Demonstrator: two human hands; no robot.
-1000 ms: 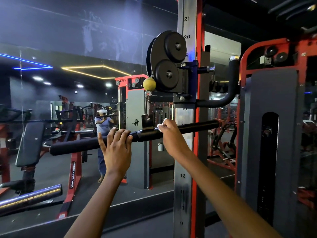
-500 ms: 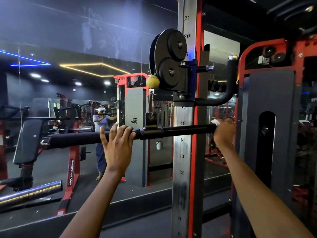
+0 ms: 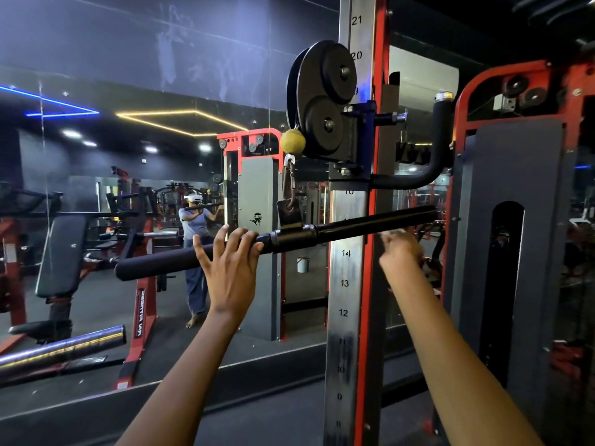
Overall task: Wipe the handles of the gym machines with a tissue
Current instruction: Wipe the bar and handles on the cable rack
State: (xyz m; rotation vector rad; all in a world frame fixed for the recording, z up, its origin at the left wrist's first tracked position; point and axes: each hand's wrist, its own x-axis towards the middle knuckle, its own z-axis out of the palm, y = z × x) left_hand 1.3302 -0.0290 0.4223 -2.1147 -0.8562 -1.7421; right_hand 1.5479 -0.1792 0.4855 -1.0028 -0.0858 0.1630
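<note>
Your left hand (image 3: 230, 268) holds the black bar handle (image 3: 277, 241) left of the numbered post (image 3: 346, 268); your right hand (image 3: 401, 252), blurred below the bar, grip state unclear; tissue unclear

The bar (image 3: 289, 239) is hung under the pulley (image 3: 322, 101), in front of the post (image 3: 349, 284). A mirror (image 3: 128, 156) is seen far behind, left.

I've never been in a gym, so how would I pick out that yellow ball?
Find the tall numbered steel post with two black pulley wheels. The yellow ball sits at their lower left, above the clip holding the straight bar. Nothing else nearby is yellow and round.
</note>
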